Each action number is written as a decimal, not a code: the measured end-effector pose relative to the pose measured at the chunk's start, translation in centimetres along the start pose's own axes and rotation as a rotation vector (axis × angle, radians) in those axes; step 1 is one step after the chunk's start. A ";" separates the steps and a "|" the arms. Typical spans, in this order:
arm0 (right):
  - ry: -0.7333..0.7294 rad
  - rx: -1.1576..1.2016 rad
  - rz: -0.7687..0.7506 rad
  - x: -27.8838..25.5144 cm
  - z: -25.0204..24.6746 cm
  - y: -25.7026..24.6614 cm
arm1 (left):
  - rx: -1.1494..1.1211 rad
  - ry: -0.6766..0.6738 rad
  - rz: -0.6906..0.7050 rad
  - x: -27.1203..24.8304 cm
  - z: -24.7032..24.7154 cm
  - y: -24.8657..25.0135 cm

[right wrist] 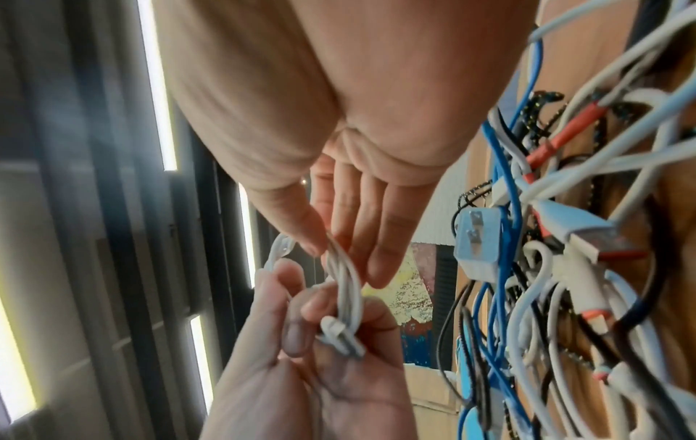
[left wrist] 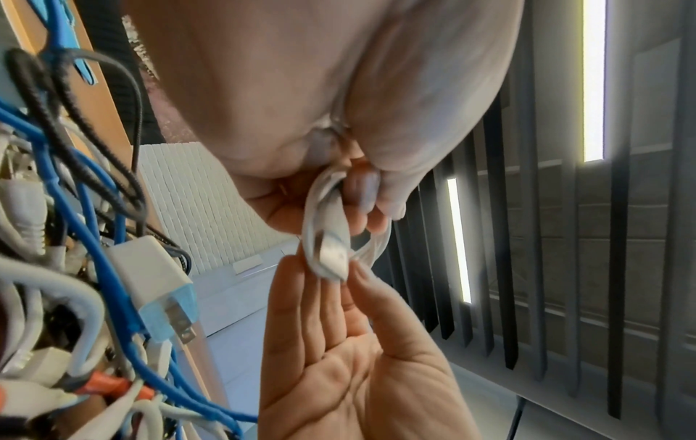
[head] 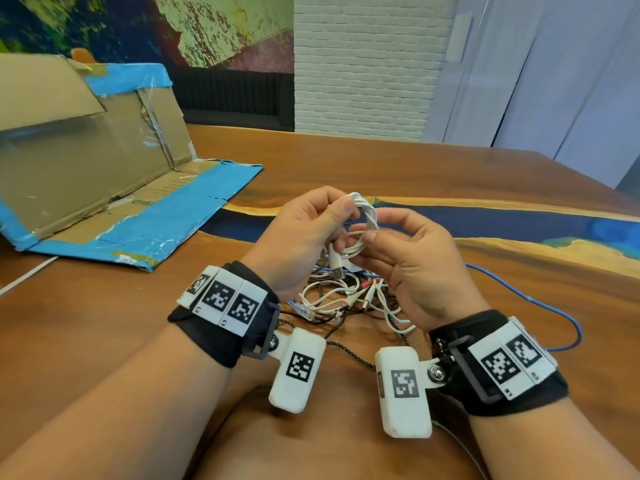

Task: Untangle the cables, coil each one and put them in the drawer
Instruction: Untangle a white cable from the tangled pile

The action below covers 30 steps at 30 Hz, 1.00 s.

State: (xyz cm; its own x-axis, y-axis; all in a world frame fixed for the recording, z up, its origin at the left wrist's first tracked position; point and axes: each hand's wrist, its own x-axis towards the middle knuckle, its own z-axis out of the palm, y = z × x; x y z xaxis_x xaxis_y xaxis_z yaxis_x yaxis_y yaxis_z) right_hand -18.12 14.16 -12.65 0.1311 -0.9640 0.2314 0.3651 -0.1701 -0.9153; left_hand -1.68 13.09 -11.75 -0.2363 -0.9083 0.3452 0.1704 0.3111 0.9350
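Head view is showing both hands raised just above the tangle (head: 349,299) on the wooden table (head: 450,174), working one white cable (head: 362,226) into a small coil. His left hand (head: 304,233) is pinching the coil's top between thumb and curled fingers; the right hand (head: 408,258) is pinching its lower loops, thumb against fingertips. That coil is standing roughly upright between the two hands, its plug end hanging toward the pile. With the cardboard drawer (head: 104,168) lying open well off to the left, I'd judge the left hand is nearer for the drop.
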 end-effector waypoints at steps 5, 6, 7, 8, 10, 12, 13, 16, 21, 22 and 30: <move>-0.018 0.113 0.056 0.3 -0.6 -0.4 | 0.090 0.007 -0.037 0.1 -1.0 0.0; -0.048 0.137 0.063 0.2 -0.7 -0.5 | 0.105 0.020 -0.050 0.2 -1.3 0.0; -0.085 0.151 0.076 0.1 -0.8 -0.6 | 0.111 0.033 -0.063 0.2 -1.6 0.0; -0.119 0.146 0.094 0.0 -0.9 -0.8 | 0.106 0.042 -0.074 0.2 -1.7 -0.1; -0.157 0.096 0.120 -0.1 -0.9 -0.7 | 0.101 0.054 -0.083 0.2 -1.7 -0.2; -0.178 0.047 0.118 -0.1 -0.9 -0.5 | 0.095 0.051 -0.075 0.2 -1.3 -0.2; -0.188 0.026 0.102 0.0 -0.8 -0.5 | 0.085 0.052 -0.070 0.2 -1.3 -0.2; -0.158 -0.045 0.027 0.0 -1.0 -0.6 | 0.031 0.085 -0.071 0.3 -1.5 -0.1; 0.048 -0.340 -0.077 0.4 -1.3 -0.3 | 0.035 0.115 -0.048 0.3 -1.3 0.1; 0.091 -0.353 -0.072 0.5 -1.3 -0.3 | 0.036 0.117 -0.044 0.3 -1.2 0.2; 0.124 -0.241 0.033 0.5 -1.4 -0.3 | 0.039 0.215 -0.028 0.5 -1.6 0.7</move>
State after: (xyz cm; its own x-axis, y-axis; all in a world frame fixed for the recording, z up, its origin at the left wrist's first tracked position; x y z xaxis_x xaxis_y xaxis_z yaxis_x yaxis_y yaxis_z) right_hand -19.44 13.46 -12.71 0.0196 -0.9849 0.1718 0.1310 -0.1678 -0.9771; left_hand -0.13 12.42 -11.08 -0.0303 -0.9542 0.2977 0.1287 0.2916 0.9478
